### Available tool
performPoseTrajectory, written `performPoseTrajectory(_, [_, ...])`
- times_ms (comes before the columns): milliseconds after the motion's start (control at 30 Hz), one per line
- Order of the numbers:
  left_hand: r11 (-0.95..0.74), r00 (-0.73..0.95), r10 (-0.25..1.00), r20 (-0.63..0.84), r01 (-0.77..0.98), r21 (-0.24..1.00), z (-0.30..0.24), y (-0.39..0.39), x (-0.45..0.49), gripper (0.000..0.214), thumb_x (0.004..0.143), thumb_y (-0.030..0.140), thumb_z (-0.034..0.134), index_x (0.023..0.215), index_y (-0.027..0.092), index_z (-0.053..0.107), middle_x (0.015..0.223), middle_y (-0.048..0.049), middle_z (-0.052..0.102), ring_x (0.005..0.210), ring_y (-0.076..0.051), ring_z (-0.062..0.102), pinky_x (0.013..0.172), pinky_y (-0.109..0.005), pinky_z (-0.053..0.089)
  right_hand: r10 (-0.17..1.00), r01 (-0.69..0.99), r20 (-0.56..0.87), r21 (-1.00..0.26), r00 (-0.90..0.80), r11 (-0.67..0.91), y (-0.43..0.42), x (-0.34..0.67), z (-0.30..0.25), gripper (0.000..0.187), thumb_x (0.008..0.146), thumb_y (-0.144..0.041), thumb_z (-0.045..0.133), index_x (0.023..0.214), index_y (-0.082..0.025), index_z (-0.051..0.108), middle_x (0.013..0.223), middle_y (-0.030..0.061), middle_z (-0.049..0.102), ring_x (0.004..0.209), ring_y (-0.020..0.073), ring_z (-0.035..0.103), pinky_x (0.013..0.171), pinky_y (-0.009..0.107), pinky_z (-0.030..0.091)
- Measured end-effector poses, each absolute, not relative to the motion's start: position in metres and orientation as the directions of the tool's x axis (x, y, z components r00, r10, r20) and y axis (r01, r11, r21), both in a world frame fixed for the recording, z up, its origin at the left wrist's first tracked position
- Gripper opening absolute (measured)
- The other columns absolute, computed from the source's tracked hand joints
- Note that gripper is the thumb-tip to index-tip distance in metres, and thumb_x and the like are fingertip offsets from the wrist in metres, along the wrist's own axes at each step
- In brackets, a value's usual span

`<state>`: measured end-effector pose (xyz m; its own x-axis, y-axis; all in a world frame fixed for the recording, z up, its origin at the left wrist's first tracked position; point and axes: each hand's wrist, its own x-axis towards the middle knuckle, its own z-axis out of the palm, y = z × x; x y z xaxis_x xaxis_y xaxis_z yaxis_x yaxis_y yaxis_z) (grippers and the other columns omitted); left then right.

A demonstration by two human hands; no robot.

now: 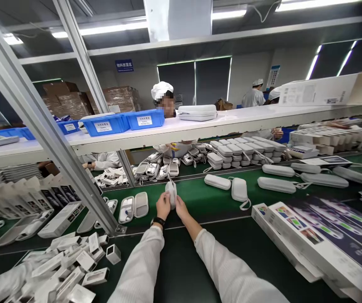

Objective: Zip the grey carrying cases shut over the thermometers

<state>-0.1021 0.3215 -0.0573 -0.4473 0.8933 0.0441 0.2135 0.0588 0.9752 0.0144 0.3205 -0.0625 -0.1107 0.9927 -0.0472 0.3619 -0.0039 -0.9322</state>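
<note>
Between my two hands, over the green belt, a light grey zip case (171, 192) stands on its edge with a wrist strap at its top. My left hand (163, 206), with a dark band at the wrist, is closed on the case's left side. On the right side, the fingers of my right hand (181, 208) press against the same case. Left of my hands lies an open case (134, 208) with white items in one half. To the right, a closed case (217, 182) and a smaller case with a strap (239, 190) rest on the belt.
White small boxes (86, 261) are heaped at the lower left beside a metal post (73, 168). Printed flat cartons (313, 240) lie at right. Stacked closed cases (240, 151) stand behind the green belt (193, 198). Overhead, a shelf (231, 122) holds blue bins (102, 125). A co-worker (165, 99) faces me.
</note>
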Motion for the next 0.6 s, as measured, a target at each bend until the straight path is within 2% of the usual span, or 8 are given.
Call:
performPoseTrajectory(100, [0.018, -0.36, 0.932, 0.028, 0.123, 0.992, -0.056, 0.322, -0.085, 0.033, 0.095, 0.034, 0.064, 0.124, 0.018, 0.061, 0.122, -0.0093, 0.065, 0.102, -0.023, 0.066, 0.087, -0.045, 0.057, 0.996, 0.277, -0.084, -0.958, -0.04, -0.07, 0.318, 0.024, -0.062, 0.049, 0.099, -0.043, 0.04, 0.135, -0.01, 0.048, 0.118, 0.0164, 0.069, 0.11, 0.0274, 0.066, 0.091, 0.035, 0.051])
performPoseTrajectory(167, [0.013, -0.344, 0.939, 0.002, 0.041, 0.999, -0.052, 0.32, -0.077, 0.036, 0.095, 0.034, 0.064, 0.126, 0.017, 0.06, 0.121, -0.0092, 0.065, 0.101, -0.023, 0.066, 0.085, -0.044, 0.058, 0.996, 0.232, -0.085, -0.97, -0.015, -0.079, 0.311, 0.032, -0.059, 0.052, 0.094, -0.042, 0.051, 0.131, -0.007, 0.047, 0.109, 0.0179, 0.071, 0.101, 0.0293, 0.068, 0.086, 0.037, 0.053])
performPoseTrajectory(267, [0.027, -0.298, 0.953, -0.053, -0.089, 0.996, -0.043, 0.303, -0.069, 0.035, 0.095, 0.037, 0.063, 0.123, 0.017, 0.06, 0.12, -0.0088, 0.065, 0.099, -0.022, 0.067, 0.084, -0.043, 0.058, 0.999, 0.147, -0.021, -0.989, -0.047, -0.014, 0.282, 0.046, -0.051, 0.047, 0.092, -0.038, 0.053, 0.129, -0.01, 0.045, 0.105, 0.0158, 0.07, 0.096, 0.0267, 0.069, 0.084, 0.037, 0.054])
performPoseTrajectory(333, [0.052, -0.211, 0.973, -0.089, -0.177, 0.983, -0.038, 0.279, -0.068, 0.038, 0.095, 0.046, 0.061, 0.116, 0.015, 0.064, 0.113, -0.0103, 0.068, 0.095, -0.022, 0.068, 0.083, -0.042, 0.058, 0.993, 0.086, 0.04, -0.995, -0.107, 0.05, 0.249, 0.061, -0.044, 0.045, 0.091, -0.036, 0.056, 0.129, -0.015, 0.044, 0.105, 0.0123, 0.07, 0.094, 0.0233, 0.069, 0.083, 0.034, 0.054])
performPoseTrajectory(400, [0.078, -0.096, 0.99, -0.105, -0.254, 0.964, -0.034, 0.241, -0.069, 0.052, 0.088, 0.061, 0.062, 0.107, 0.013, 0.067, 0.102, -0.013, 0.071, 0.09, -0.024, 0.069, 0.081, -0.041, 0.057, 0.971, 0.053, 0.136, -0.988, -0.196, 0.149, 0.209, 0.082, -0.035, 0.046, 0.086, -0.036, 0.065, 0.125, -0.018, 0.047, 0.107, 0.0097, 0.069, 0.094, 0.0212, 0.068, 0.083, 0.032, 0.054])
performPoseTrajectory(467, [0.095, 0.005, 0.995, -0.098, -0.304, 0.948, -0.033, 0.194, -0.074, 0.064, 0.072, 0.07, 0.074, 0.102, 0.014, 0.068, 0.096, -0.0131, 0.072, 0.088, -0.026, 0.069, 0.08, -0.039, 0.056, 0.913, 0.076, 0.271, -0.949, -0.304, 0.306, 0.168, 0.11, -0.021, 0.036, 0.085, -0.037, 0.07, 0.113, -0.019, 0.056, 0.105, 0.008, 0.067, 0.093, 0.0202, 0.065, 0.081, 0.03, 0.052])
performPoseTrajectory(533, [0.136, 0.138, 0.986, -0.097, -0.314, 0.94, -0.034, 0.144, -0.082, 0.079, 0.048, 0.068, 0.089, 0.105, 0.016, 0.069, 0.094, -0.0101, 0.073, 0.086, -0.027, 0.068, 0.079, -0.038, 0.055, 0.87, 0.127, 0.321, -0.912, -0.375, 0.391, 0.132, 0.14, -0.003, 0.024, 0.094, -0.042, 0.06, 0.099, -0.019, 0.06, 0.093, 0.0053, 0.064, 0.082, 0.0175, 0.06, 0.076, 0.029, 0.05])
performPoseTrajectory(600, [0.208, 0.344, 0.933, -0.106, -0.274, 0.939, -0.039, 0.104, -0.091, 0.094, 0.022, 0.057, 0.097, 0.101, 0.014, 0.071, 0.086, -0.0079, 0.072, 0.081, -0.028, 0.066, 0.074, -0.037, 0.054, 0.818, 0.108, 0.292, -0.914, -0.495, 0.391, 0.102, 0.163, 0.016, 0.027, 0.099, -0.043, 0.05, 0.108, -0.019, 0.06, 0.092, 0.0042, 0.063, 0.076, 0.0156, 0.057, 0.072, 0.027, 0.049])
